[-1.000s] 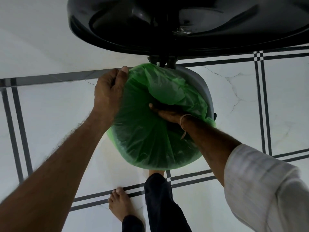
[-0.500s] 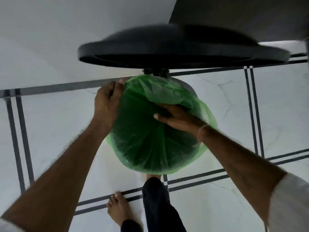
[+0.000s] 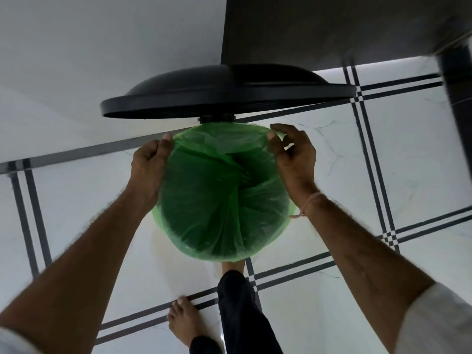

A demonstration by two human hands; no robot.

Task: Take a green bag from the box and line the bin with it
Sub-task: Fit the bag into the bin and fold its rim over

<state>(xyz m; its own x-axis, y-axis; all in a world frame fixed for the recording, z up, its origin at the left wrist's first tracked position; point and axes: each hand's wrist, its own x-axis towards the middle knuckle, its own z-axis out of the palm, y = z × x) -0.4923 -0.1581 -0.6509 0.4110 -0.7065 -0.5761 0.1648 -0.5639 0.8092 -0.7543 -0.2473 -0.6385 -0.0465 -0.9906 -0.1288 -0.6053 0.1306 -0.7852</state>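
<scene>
Two hands at the bin mouth, one on each side of the green bag.
Left hand: fingers curled shut, thumb pressed on the bag's edge at the far-left rim.
Right hand: thumb and forefinger pinched on the bag's edge at the far-right rim, other fingers loosely bent.
Green bag: seated inside the bin, mouth folded outward over the rim all round, film creased toward the centre. Bin body hidden under the bag.
Black lid: raised on its hinge behind the bag, above the far rim.
Bare foot on the white tiled floor, near side of the bin; second foot partly hidden beneath the bag's near edge.
</scene>
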